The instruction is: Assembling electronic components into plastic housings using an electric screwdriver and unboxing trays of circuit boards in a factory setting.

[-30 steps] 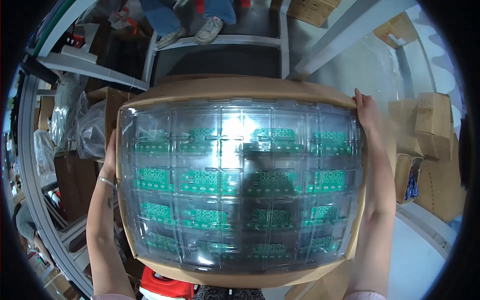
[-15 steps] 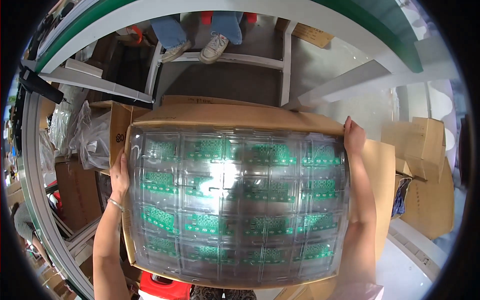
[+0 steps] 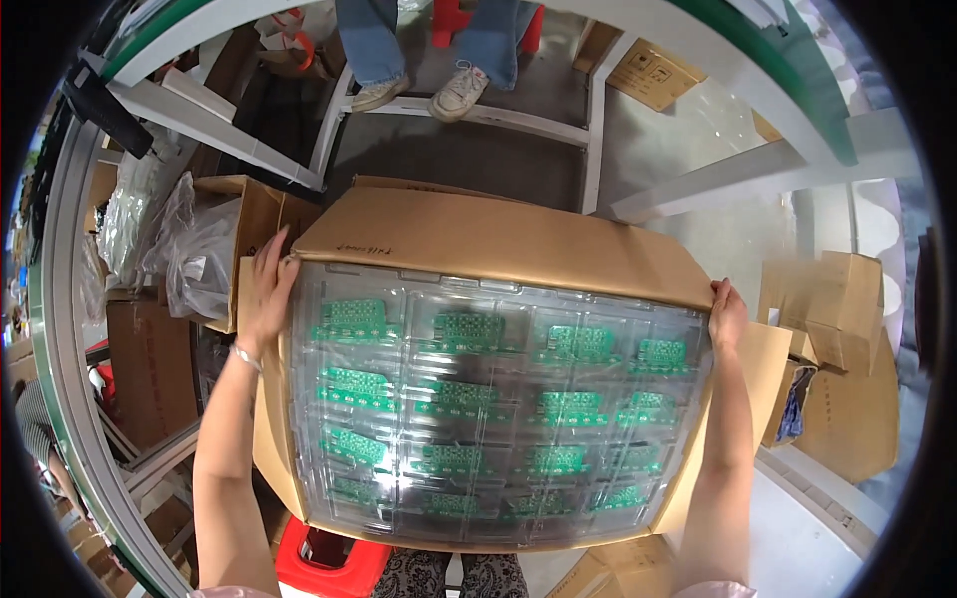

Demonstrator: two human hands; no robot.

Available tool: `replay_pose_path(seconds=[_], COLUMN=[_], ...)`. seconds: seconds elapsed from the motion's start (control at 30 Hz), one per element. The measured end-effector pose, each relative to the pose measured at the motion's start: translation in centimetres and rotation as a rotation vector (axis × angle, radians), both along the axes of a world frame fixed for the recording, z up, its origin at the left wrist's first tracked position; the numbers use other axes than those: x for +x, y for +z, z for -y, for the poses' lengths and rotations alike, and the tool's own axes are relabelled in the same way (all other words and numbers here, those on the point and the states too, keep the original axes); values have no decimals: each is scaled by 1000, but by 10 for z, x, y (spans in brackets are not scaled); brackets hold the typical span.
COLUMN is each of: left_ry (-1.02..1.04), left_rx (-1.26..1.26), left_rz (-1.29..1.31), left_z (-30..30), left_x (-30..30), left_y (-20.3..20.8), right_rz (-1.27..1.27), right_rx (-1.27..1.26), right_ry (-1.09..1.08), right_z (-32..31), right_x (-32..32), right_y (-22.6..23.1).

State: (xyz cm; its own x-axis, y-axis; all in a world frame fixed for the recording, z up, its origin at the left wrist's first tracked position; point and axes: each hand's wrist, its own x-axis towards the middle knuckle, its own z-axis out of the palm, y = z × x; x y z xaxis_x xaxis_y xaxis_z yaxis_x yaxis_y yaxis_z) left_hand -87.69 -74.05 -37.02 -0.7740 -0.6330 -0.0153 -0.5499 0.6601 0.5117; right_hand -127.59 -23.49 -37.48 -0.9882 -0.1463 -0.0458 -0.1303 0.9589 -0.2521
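Observation:
An open cardboard box (image 3: 518, 239) lies in front of me, its far flap folded outward. Inside it sits a clear plastic tray (image 3: 404, 374) with rows of pockets. Green circuit boards (image 3: 570, 407) show through the plastic, one per pocket. At the box's far left corner, my left hand (image 3: 264, 304) grips the edge, fingers pointing up along the cardboard. My right hand (image 3: 729, 317) holds the far right corner with its fingers curled over the flap's end. The undersides of the box and the tray are hidden.
A white frame (image 3: 469, 115) stands beyond the box, with another person's shoes (image 3: 461, 92) behind it. At left is a box (image 3: 244, 204) holding plastic bags. A red stool (image 3: 329, 568) stands below the near edge. More cartons (image 3: 847, 299) stand at right.
The left hand has moved up the box's side to the far corner. The far flap now shows more of its face, and the box has tilted and shifted slightly right.

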Motion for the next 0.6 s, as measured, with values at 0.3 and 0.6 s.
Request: replay_pose_path(seconds=[0.3, 0.6], left_ry=[-72, -158], left_rx=[82, -82], left_rz=[122, 132], left_z=[26, 45], left_x=[-51, -72], left_y=[8, 13], right_rz=[135, -70], right_rx=[13, 6], right_ry=[249, 135], right_z=[-15, -26], right_x=[9, 19], right_y=[30, 50])
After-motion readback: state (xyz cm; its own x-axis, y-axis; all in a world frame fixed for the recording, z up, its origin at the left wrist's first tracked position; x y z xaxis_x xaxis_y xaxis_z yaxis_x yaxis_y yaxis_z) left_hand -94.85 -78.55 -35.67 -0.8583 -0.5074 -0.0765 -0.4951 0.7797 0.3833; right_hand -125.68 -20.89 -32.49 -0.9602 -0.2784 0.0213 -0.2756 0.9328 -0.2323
